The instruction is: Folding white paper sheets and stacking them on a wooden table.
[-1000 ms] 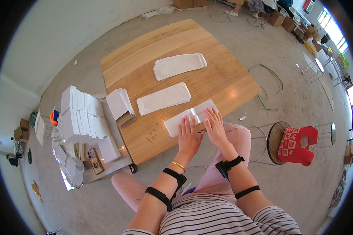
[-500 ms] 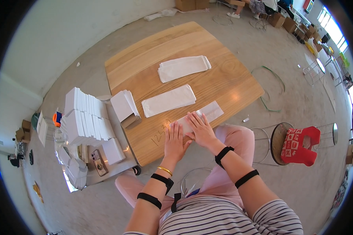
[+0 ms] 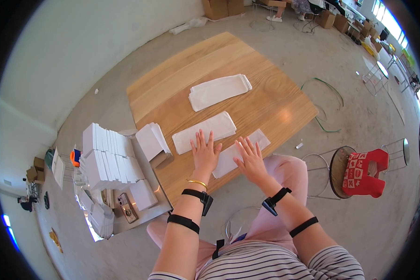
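Note:
A long flat white strip [image 3: 227, 162] lies along the near edge of the wooden table [image 3: 182, 88]. My right hand [image 3: 252, 162], fingers spread, is over its middle; whether the palm touches it I cannot tell. Just left of it, my left hand [image 3: 205, 154] is open, its fingertips over the near edge of a stack of long white sheets [image 3: 210, 128]. Neither hand holds anything. Farther back lies a second stack of long white sheets [image 3: 220, 91]. At the table's left edge rests a small pile of white folded pieces [image 3: 150, 140].
On my left, a metal cart [image 3: 156, 205] carries tall stacks of white boxes or cards [image 3: 112, 158] and a phone [image 3: 127, 207]. A red bag [image 3: 363, 173] sits on a round stool at right. A green strap [image 3: 329, 84] lies on the floor; cardboard boxes [image 3: 215, 8] stand against the wall.
My hands were close together, pressed on the near strip. Now they are apart: the left has moved forward to the middle stack, the right a little to the right.

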`<state>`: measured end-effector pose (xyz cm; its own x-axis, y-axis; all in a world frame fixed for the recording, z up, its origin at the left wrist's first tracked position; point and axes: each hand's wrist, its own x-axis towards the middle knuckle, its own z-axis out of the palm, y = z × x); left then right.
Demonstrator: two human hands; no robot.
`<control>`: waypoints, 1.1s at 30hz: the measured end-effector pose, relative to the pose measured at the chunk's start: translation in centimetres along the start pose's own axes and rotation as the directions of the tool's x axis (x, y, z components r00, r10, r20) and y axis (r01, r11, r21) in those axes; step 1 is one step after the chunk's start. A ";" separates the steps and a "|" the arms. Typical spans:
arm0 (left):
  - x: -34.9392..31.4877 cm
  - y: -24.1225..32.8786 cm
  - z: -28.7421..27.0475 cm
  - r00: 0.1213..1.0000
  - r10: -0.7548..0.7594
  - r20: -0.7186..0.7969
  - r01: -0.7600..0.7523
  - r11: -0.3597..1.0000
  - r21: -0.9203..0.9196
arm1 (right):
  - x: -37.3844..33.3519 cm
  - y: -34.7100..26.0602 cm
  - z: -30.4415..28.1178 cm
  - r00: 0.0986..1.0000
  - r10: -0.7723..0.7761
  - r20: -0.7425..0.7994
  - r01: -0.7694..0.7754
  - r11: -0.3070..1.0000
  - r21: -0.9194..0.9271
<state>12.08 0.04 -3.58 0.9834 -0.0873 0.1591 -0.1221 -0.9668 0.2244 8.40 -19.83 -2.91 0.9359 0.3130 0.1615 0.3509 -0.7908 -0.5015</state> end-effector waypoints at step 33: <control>-18.3 0.2 -7.3 0.989 -0.144 0.029 0.147 0.957 -0.251 | 3.2 -4.7 4.4 0.960 0.226 0.165 -0.277 0.680 0.678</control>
<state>-6.89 3.22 0.54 0.9943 0.0461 0.0967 -0.0060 -0.8774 0.4797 9.56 -12.77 -3.80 0.9729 0.2089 -0.0987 -0.0402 -0.2678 -0.9626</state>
